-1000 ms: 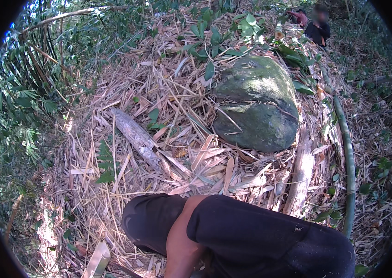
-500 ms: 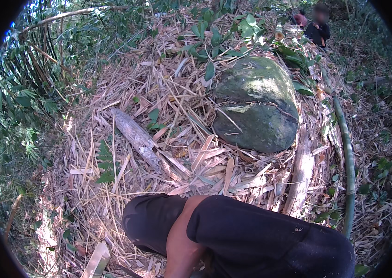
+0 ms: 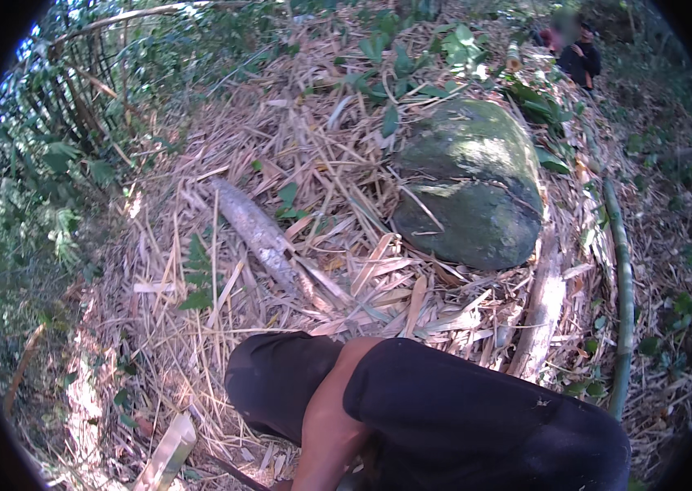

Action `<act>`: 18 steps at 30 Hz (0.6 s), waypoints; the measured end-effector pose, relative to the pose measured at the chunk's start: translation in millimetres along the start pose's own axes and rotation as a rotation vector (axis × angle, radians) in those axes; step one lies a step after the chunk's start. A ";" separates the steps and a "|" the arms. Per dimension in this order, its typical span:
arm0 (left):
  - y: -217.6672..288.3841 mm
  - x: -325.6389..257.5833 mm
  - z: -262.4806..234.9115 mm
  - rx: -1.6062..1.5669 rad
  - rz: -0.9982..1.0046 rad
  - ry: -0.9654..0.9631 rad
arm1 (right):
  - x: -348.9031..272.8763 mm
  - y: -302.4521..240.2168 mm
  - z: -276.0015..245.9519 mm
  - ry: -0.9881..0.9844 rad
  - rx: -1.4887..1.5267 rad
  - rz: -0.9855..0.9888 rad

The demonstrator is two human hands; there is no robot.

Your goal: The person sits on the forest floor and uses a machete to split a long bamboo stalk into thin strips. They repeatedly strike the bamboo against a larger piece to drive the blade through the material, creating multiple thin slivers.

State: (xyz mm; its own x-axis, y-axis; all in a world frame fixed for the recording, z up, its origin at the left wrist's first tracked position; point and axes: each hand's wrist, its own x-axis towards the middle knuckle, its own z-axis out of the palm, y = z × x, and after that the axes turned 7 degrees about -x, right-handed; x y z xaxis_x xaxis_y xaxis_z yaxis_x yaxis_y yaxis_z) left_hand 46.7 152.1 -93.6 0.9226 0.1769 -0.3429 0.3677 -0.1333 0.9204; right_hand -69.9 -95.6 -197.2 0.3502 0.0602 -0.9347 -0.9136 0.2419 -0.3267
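Note:
At the lower middle, bare skin of one of my limbs (image 3: 338, 413) shows between a dark rounded cloth-covered part (image 3: 280, 380) and a long black-clothed part (image 3: 485, 417). This skin runs down to the lower edge, where the picture cuts it off. Neither my left hand nor my right hand shows any fingers, and what they hold is hidden. Close to the bare skin, a thin dark strip (image 3: 235, 472) slants along the bottom; its kind cannot be made out. Left of it lies a pale green bamboo piece (image 3: 168, 454) with a cut end.
A large mossy boulder (image 3: 473, 188) rises from dry bamboo litter (image 3: 313, 155). A weathered log piece (image 3: 256, 229) lies left of it, a pale log (image 3: 538, 315) below right. A long green bamboo pole (image 3: 622, 295) runs down the right. Far right, a dark-clothed person (image 3: 581, 61).
The whole scene sits slightly farther right in the picture, as the view has turned a little left. My limb and the dark clothing keep nearly the same pose.

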 end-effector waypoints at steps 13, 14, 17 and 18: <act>61.1 -47.3 3.5 -0.193 -0.203 0.373 | -30.2 -10.1 61.7 -0.282 -0.395 0.011; 59.5 -49.9 -0.3 -0.228 -0.136 0.343 | -35.1 -13.2 60.0 -0.312 -0.413 -0.008; 54.2 -48.2 2.2 -0.261 -0.078 0.321 | -42.5 -16.8 55.3 -0.319 -0.427 -0.027; 50.8 -46.2 2.6 -0.261 -0.087 0.332 | -45.2 -18.6 52.9 -0.307 -0.425 -0.029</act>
State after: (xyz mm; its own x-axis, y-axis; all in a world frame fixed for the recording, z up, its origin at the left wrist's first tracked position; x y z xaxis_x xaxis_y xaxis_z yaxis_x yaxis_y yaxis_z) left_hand 23.1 134.7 -31.6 0.7859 0.4868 -0.3812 0.3611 0.1392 0.9221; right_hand -57.8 -51.5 -141.5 0.3631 0.3556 -0.8612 -0.8834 -0.1626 -0.4396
